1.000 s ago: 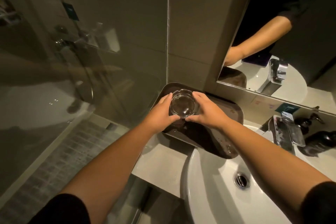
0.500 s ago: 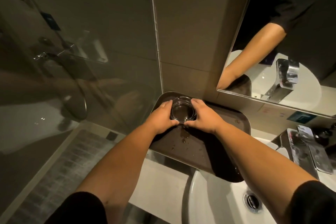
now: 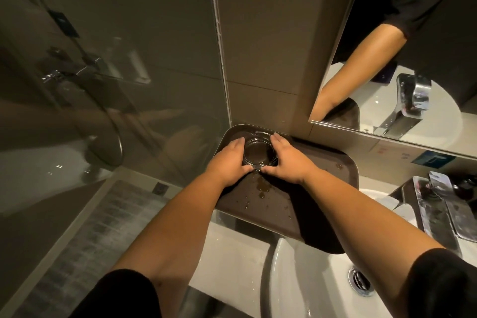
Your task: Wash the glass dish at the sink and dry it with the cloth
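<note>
Both hands hold the glass dish at the far left corner of the tray.

The left hand and right hand cup the dish from either side, fingers curled around its rim and thumbs nearly meeting at its near edge. The dish sits low over the brown tray, whether touching it I cannot tell. Water drops dot the tray just in front of the thumbs. The tray lies on the counter against the wall, its near corner overhanging the white sink. The drain shows at the lower right, and the tap stands at the sink's right edge below the mirror.
</note>
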`<state>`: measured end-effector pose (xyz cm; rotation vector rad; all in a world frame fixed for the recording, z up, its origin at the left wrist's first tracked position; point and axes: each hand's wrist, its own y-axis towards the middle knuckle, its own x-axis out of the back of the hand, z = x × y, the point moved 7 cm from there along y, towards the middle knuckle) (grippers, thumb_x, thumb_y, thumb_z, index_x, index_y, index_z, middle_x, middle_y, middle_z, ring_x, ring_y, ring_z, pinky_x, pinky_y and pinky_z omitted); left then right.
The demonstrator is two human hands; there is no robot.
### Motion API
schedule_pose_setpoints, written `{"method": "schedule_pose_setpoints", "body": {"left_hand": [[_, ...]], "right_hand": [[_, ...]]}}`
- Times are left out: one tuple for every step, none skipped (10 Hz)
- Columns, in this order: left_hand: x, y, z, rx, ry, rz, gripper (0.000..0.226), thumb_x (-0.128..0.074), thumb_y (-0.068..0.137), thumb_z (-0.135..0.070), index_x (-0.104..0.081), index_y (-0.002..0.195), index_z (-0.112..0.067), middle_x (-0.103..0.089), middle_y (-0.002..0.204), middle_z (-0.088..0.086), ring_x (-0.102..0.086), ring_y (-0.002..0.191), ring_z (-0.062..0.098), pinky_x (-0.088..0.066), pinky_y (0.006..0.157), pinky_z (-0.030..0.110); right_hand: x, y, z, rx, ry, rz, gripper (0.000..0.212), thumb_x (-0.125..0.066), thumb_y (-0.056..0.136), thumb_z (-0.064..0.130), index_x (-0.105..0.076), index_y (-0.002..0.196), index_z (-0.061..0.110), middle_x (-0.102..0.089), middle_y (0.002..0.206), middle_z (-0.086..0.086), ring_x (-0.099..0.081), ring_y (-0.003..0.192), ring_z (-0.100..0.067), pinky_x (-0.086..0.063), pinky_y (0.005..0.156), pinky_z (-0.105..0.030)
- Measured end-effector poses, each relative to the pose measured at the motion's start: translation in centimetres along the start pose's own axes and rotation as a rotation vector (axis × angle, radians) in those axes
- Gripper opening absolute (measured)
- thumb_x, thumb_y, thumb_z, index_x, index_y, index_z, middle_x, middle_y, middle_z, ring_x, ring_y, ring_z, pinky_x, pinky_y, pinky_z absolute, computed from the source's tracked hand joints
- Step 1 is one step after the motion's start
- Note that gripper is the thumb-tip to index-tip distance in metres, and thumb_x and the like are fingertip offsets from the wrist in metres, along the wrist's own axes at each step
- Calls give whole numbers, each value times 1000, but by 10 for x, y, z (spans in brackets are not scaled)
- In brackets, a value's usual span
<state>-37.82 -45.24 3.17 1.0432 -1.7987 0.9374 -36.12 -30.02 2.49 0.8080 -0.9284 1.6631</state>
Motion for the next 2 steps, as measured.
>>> {"method": "schedule_pose_setpoints", "body": {"left_hand": [[6, -7, -2, -6, 33, -60, 93, -67, 87, -40, -11, 155, -10, -16, 163, 8, -21, 149, 24, -22, 120, 37], [14, -17, -3, -15, 162, -155, 87, -59, 90, -46, -12, 155, -11, -13, 164, 9, -12, 151, 24, -11, 123, 41]], "right_hand": [[9, -9, 6, -21, 14, -14, 107, -74, 82, 45, -7, 157, 8, 0, 166, -10, -13, 151, -23, -20, 119, -31], [20, -22, 13, -25, -33, -77, 98, -67, 87, 47, -10, 156, 8, -3, 166, -11, -12, 152, -23, -17, 119, -31]]}}
